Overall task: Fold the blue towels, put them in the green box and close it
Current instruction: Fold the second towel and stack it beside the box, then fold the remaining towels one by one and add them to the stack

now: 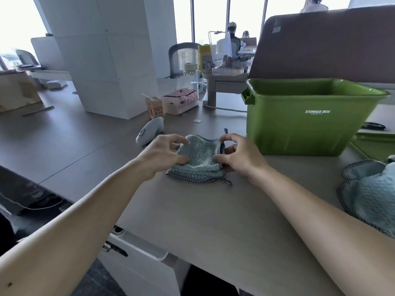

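A small light-blue towel [197,161] with a dark checked border lies folded on the table in front of me. My left hand [162,152] pinches its left side with curled fingers. My right hand [237,154] pinches its right edge the same way. The green storage box [303,122] stands open just behind and to the right of my right hand, its inside hidden from here. More blue towels [372,195] lie crumpled at the right edge of the table. A green lid [376,146] lies flat to the right of the box.
Behind the towel lie a white handheld device [149,131], a drink carton [154,107] and a pink tissue pack [181,101]. A brown panel [324,45] rises behind the box. A white cable [226,108] runs along the table. The table's front edge is near me.
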The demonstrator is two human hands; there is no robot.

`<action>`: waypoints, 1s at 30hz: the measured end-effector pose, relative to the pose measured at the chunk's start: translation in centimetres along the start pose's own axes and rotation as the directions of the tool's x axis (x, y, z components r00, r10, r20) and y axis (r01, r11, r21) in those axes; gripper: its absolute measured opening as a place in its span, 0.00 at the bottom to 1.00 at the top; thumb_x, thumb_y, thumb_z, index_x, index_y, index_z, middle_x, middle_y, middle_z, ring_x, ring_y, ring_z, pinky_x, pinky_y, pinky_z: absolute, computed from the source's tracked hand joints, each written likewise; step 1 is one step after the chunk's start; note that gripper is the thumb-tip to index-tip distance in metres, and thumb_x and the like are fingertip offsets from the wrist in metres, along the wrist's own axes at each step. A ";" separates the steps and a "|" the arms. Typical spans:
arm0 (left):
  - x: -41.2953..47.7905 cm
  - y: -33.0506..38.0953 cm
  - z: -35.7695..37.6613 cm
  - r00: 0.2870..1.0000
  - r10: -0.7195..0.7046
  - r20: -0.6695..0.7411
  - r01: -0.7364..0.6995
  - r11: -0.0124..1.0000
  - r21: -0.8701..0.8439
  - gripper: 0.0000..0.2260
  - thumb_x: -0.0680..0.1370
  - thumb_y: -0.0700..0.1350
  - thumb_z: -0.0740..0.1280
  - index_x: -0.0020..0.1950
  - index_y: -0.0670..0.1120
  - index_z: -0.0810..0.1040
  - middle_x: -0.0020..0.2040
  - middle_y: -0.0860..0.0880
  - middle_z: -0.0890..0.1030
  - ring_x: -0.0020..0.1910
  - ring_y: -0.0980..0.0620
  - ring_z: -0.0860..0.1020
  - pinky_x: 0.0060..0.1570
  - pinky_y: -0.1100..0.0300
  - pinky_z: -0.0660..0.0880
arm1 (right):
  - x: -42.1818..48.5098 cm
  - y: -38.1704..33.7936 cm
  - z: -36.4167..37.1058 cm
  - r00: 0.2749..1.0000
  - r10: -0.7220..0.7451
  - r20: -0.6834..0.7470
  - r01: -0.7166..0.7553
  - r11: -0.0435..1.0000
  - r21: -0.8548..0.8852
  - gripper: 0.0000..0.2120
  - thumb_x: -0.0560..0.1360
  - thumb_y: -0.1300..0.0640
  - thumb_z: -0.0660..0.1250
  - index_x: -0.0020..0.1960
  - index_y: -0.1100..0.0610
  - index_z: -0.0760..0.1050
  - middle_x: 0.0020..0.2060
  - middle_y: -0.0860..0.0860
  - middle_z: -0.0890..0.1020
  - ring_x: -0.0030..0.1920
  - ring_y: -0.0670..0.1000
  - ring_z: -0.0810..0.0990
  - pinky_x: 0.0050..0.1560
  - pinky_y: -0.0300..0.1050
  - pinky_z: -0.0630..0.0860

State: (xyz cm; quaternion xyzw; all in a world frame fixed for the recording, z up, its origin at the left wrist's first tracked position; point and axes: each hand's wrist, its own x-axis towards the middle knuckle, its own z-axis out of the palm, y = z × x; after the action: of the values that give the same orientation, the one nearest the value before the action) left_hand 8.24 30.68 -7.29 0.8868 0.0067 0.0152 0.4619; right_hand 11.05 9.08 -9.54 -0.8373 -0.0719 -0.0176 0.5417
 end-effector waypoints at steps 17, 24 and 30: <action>0.8 -1.0 2.1 0.985 0.130 0.110 -0.170 0.804 0.570 0.22 0.82 0.56 0.57 0.77 0.56 0.64 0.79 0.57 0.59 0.78 0.52 0.58 0.74 0.41 0.57 | -1.1 1.0 -2.9 0.973 -0.197 0.118 0.229 0.812 -0.537 0.21 0.73 0.39 0.69 0.62 0.46 0.79 0.65 0.49 0.78 0.65 0.52 0.77 0.64 0.54 0.74; -2.1 3.6 3.8 0.945 0.326 0.031 -0.295 0.806 0.514 0.19 0.80 0.56 0.62 0.71 0.55 0.72 0.73 0.56 0.68 0.71 0.51 0.67 0.69 0.46 0.61 | -4.8 -0.8 -5.9 0.974 -0.213 0.076 0.225 0.864 -0.451 0.12 0.74 0.46 0.70 0.55 0.49 0.83 0.49 0.48 0.83 0.54 0.51 0.81 0.59 0.52 0.77; -3.7 9.7 10.1 0.849 0.516 0.112 -0.510 0.747 0.427 0.15 0.80 0.54 0.64 0.67 0.56 0.74 0.66 0.55 0.72 0.63 0.52 0.73 0.62 0.53 0.64 | -9.0 -1.1 -11.5 0.975 -0.219 -0.025 0.176 0.839 -0.515 0.08 0.72 0.49 0.68 0.44 0.50 0.85 0.35 0.46 0.83 0.40 0.52 0.83 0.45 0.50 0.81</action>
State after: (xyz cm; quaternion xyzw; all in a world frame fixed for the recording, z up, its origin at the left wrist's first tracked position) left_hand 4.86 16.76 -5.17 0.9351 -0.2305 0.1453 0.2267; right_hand 2.51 -1.85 -4.77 -0.9372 -0.1281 -0.1263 0.2987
